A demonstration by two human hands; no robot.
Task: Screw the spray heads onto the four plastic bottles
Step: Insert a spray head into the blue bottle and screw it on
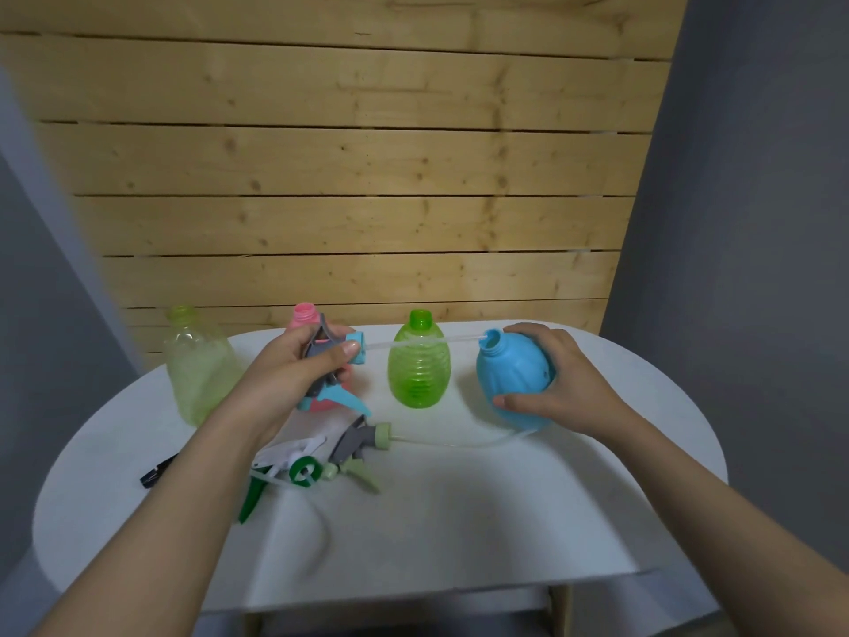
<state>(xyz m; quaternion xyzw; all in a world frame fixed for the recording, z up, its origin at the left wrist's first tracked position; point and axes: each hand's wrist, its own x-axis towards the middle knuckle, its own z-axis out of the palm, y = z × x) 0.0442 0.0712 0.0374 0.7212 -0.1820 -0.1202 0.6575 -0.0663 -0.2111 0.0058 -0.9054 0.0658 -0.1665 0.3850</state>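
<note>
My left hand (301, 367) grips a grey and blue spray head (337, 360) held sideways; its clear tube (422, 341) runs right, past the green bottle, with its tip at the mouth of the blue bottle (510, 377). My right hand (558, 377) holds that blue bottle tilted left, off the white table (505, 498). A bright green bottle (419, 360) stands upright between my hands. The pink bottle (304, 314) stands behind my left hand, mostly hidden. A pale yellow-green bottle (197, 365) stands at the far left.
Two loose spray heads lie in front of my left hand: a grey and pale green one (363, 445) with a long tube trailing right, and a white and dark green one (285, 471). A black clip-like object (156, 471) lies near the table's left edge. Wooden slats stand behind.
</note>
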